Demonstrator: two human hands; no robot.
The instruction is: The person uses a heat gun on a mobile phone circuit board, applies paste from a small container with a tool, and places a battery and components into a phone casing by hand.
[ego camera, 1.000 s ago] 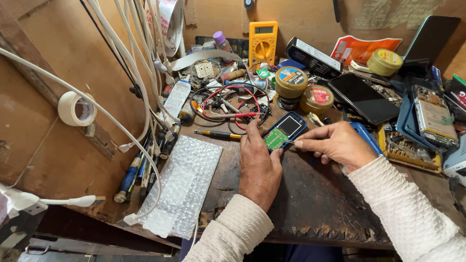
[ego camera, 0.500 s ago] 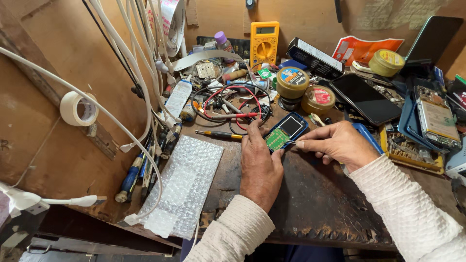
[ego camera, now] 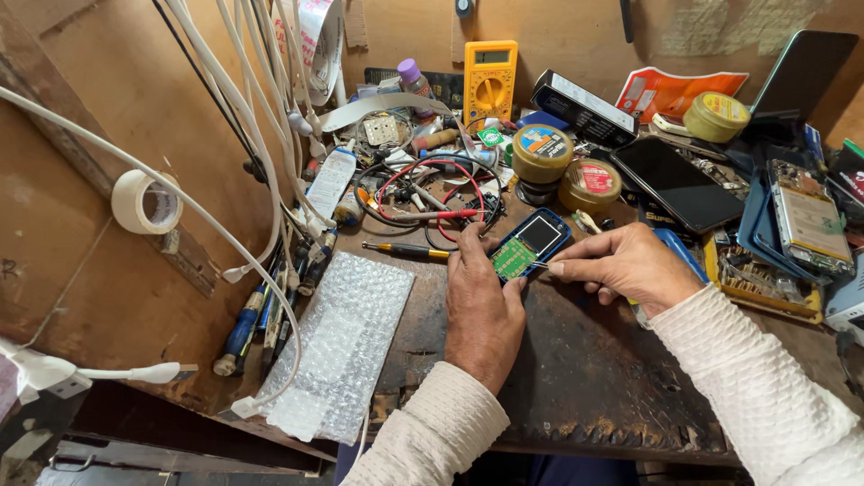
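Small blue phone (ego camera: 529,245) lay on the dark worn bench (ego camera: 594,378), center, back cover off — green circuit board showing at its near end, screen at far end. Long axis ran diagonal: near-left to far-right, screen end pointing toward the round tins (ego camera: 541,153). Left hand (ego camera: 481,301) pressed flat beside it, fingertips pinning the phone's left edge. Right hand (ego camera: 625,265) pinched a thin metal tool (ego camera: 538,265), tip touching the board. Yellow-handled screwdriver (ego camera: 405,250) just left; red/black leads (ego camera: 432,202) behind; bubble wrap (ego camera: 337,346) further left. Risk, my judgement: tool tip could slip and scratch the board — phone is pinned from one side only, so it may pivot.
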